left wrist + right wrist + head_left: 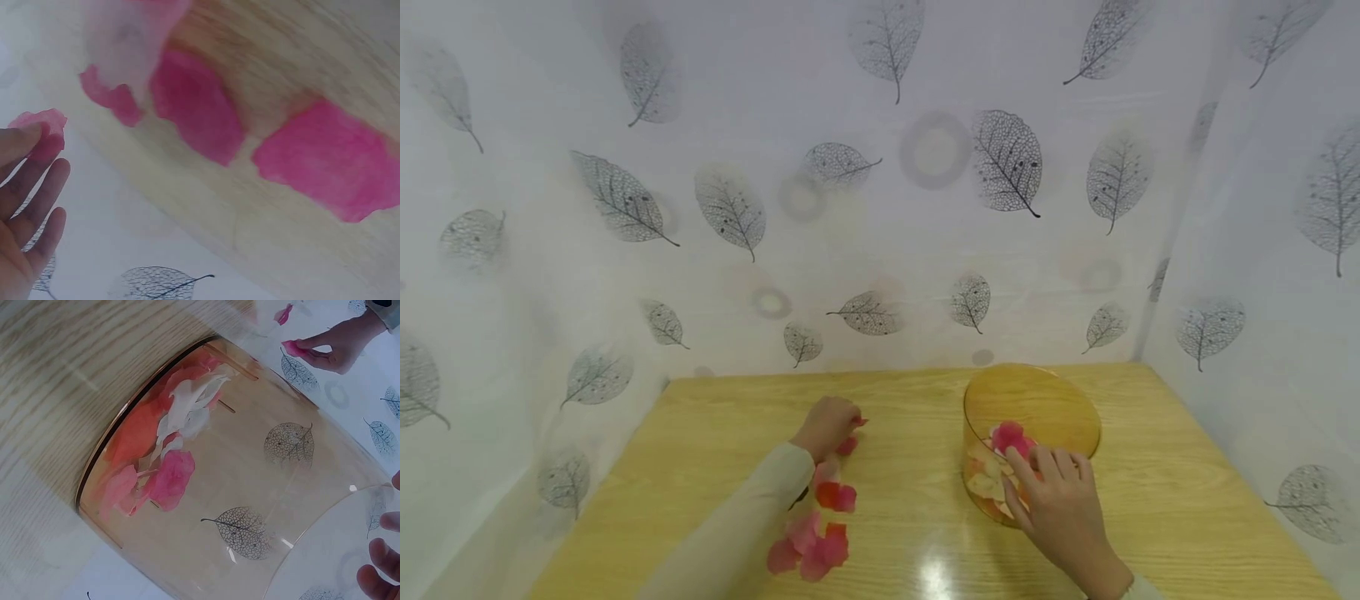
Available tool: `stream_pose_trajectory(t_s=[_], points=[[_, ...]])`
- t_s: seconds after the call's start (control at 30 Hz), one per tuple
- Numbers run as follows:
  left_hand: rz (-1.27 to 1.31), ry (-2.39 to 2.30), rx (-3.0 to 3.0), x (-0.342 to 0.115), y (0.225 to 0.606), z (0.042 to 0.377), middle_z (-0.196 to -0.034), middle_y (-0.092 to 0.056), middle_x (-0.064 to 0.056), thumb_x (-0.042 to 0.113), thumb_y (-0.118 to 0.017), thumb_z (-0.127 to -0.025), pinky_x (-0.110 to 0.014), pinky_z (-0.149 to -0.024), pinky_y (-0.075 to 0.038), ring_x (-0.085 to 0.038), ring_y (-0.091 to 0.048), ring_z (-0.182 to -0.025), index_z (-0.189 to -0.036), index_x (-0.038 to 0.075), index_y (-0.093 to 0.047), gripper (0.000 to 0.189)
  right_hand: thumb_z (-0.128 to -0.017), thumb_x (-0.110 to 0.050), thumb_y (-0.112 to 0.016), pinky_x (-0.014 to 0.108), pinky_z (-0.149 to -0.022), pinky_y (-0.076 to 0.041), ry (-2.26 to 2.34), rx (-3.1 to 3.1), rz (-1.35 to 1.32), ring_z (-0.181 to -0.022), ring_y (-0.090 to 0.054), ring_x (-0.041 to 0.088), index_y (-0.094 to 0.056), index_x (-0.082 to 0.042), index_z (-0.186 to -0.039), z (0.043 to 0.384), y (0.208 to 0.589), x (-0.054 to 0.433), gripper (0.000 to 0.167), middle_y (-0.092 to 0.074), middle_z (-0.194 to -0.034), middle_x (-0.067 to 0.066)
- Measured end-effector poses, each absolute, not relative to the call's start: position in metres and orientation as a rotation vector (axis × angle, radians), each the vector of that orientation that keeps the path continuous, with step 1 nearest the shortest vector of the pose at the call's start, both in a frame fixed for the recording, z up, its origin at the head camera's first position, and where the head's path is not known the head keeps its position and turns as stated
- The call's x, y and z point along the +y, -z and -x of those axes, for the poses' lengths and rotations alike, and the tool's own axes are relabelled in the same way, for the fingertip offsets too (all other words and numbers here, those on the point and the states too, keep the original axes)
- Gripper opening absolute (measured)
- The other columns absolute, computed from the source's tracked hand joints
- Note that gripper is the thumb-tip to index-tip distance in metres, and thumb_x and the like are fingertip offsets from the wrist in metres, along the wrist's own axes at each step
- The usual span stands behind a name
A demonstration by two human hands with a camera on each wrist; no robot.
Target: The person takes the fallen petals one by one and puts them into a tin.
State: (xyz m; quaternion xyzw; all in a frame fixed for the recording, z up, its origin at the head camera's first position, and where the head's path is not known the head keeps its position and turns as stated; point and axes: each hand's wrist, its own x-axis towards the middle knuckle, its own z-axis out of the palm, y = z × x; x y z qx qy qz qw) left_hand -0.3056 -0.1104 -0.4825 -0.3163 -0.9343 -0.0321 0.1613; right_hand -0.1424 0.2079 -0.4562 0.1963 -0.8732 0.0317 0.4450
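Observation:
A transparent amber round container (1052, 404) stands on the right of the table, with pink, orange and white artificial petals (178, 422) inside. My left hand (826, 427) is over the far left-centre of the table. Thumb and finger pinch a pink petal (55, 139), plain in the left wrist view. Below that hand, a line of loose pink and red petals (816, 550) lies on the wood. My right hand (1063, 512) is at the near right side of the container, fingers spread and loosely bent. Nothing shows in its grasp; whether it touches the wall I cannot tell.
The wooden table (910, 467) is enclosed at the back and both sides by white sheeting (880, 233) printed with dark leaves. Part of a small dark object (800, 497) shows beside the left sleeve.

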Motion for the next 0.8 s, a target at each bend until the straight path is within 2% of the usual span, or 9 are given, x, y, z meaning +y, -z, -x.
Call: stream_pose_trajectory(t_s=[0.17, 0.37, 0.6, 0.8], points=[[0.929, 0.142, -2.584, -0.098, 0.464, 0.298, -0.062, -0.063, 0.004, 0.018, -0.071, -0.081, -0.026, -0.057, -0.045, -0.011, -0.055, -0.055, -0.067, 0.015, -0.066, 0.016, -0.098, -0.044, -0.025, 0.044, -0.069, -0.037, -0.079, -2.17, -0.481, -0.068, -0.043, 0.024, -0.065, -0.01, -0.097, 0.142, 0.457, 0.208, 0.052, -0.048, -0.074, 0.006], [0.977, 0.239, -2.399, -0.067, 0.424, 0.277, -0.072, -0.07, 0.004, 0.021, -0.072, -0.082, -0.027, -0.065, -0.051, -0.011, -0.063, -0.065, -0.078, 0.014, -0.072, 0.008, -0.098, -0.044, -0.025, 0.044, -0.07, -0.037, -0.077, -2.174, -0.479, -0.068, -0.043, 0.025, -0.065, -0.01, -0.098, 0.142, 0.456, 0.209, 0.052, -0.048, -0.074, 0.006], [1.066, 0.217, -2.22, -0.023, 0.389, 0.253, -0.08, -0.072, 0.008, 0.025, -0.069, -0.085, -0.026, -0.076, -0.052, -0.008, -0.064, -0.073, -0.084, 0.017, -0.074, 0.009, -0.098, -0.043, -0.025, 0.044, -0.07, -0.037, -0.089, -2.157, -0.482, -0.068, -0.043, 0.025, -0.066, -0.009, -0.096, 0.142, 0.456, 0.21, 0.053, -0.047, -0.074, 0.006], [1.16, 0.248, -2.18, 0.009, 0.377, 0.237, -0.083, -0.073, 0.008, 0.027, -0.067, -0.087, -0.025, -0.083, -0.051, -0.008, -0.066, -0.079, -0.085, 0.018, -0.074, 0.012, -0.098, -0.043, -0.026, 0.044, -0.07, -0.036, -0.103, -2.134, -0.492, -0.068, -0.042, 0.024, -0.066, -0.009, -0.095, 0.142, 0.457, 0.208, 0.052, -0.047, -0.074, 0.005]])
